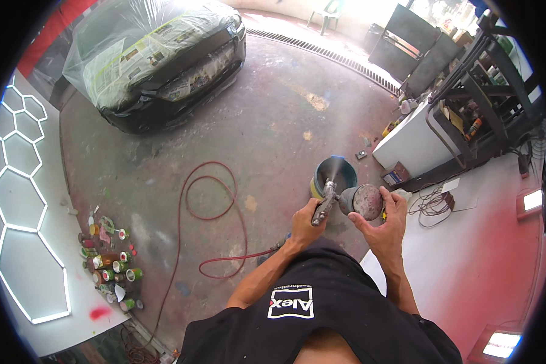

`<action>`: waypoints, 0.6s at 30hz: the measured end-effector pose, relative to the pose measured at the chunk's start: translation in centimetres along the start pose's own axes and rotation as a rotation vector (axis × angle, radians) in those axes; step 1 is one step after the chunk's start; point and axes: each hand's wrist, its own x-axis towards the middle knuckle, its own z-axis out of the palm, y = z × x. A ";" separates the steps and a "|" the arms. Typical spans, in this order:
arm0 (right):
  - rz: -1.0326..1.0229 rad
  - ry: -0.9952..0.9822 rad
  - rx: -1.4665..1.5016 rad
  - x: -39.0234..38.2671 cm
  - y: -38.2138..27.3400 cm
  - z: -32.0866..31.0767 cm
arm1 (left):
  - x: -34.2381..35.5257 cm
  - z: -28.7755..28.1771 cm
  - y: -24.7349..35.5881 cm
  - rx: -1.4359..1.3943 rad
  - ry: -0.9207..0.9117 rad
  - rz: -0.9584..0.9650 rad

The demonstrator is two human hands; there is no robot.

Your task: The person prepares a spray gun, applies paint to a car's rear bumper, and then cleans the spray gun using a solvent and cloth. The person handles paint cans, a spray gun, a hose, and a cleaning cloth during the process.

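Observation:
My left hand (309,222) is closed round the handle of a metal spray gun (326,205). A pale mist leaves the gun's nozzle and fans out away from me. To the right of the gun is its round cup (366,202), tipped over sideways, its end stained with dried paint. The thumb and fingers of my right hand (382,225) grip the edge of that cup. Just beyond the gun a bucket (316,182) with a dark inside stands on the floor, and the mist passes over it. A red air hose (236,259) runs up to near my left wrist.
A car (170,67) masked with newspaper and plastic sheet stands far left. Several paint cans (121,266) crowd the floor by the left wall. The hose loops across the floor. At right are a white box-like cabinet (415,142), a coiled cable (432,206) and lit lamps (532,200).

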 end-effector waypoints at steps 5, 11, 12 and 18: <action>-0.014 0.005 -0.014 -0.1 -0.2 -0.1 | -0.2 -0.3 0.2 -0.005 -0.014 -0.012; 0.023 0.000 0.007 -0.4 -0.6 -0.7 | -0.4 0.4 0.2 -0.017 0.031 0.055; 0.024 0.006 0.024 -0.5 -0.7 -0.6 | -0.4 0.4 0.1 -0.013 0.039 0.060; 0.010 0.017 0.017 -0.6 -0.4 -0.7 | -0.8 0.5 0.5 -0.024 0.078 0.116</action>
